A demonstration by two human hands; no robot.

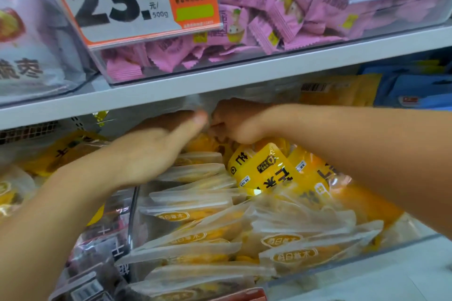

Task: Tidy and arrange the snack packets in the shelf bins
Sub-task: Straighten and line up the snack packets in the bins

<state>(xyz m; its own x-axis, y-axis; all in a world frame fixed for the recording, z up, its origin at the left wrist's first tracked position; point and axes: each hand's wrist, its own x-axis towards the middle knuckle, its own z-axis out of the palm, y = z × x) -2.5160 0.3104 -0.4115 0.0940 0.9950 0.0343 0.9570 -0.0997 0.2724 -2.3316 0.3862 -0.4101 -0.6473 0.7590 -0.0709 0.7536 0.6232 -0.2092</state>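
A clear bin (367, 255) on the lower shelf is packed with yellow snack packets (195, 205) standing in rows on their edges. A few yellow packets (265, 166) lie loose and tilted at the back right of the bin. My left hand (151, 151) reaches deep into the back of the bin, fingers stretched out flat over the rows and blurred. My right hand (234, 122) is beside it at the back, fingers curled round the top of a yellow packet under the shelf board. Its fingertips are hidden.
A grey shelf board (244, 78) runs just above both hands. On it stands a clear bin of pink packets (269, 19) with a 23.8 price card (117, 0). Dark purple packets (97, 247) fill the bin to the left, blue packs (415, 90) sit at the right.
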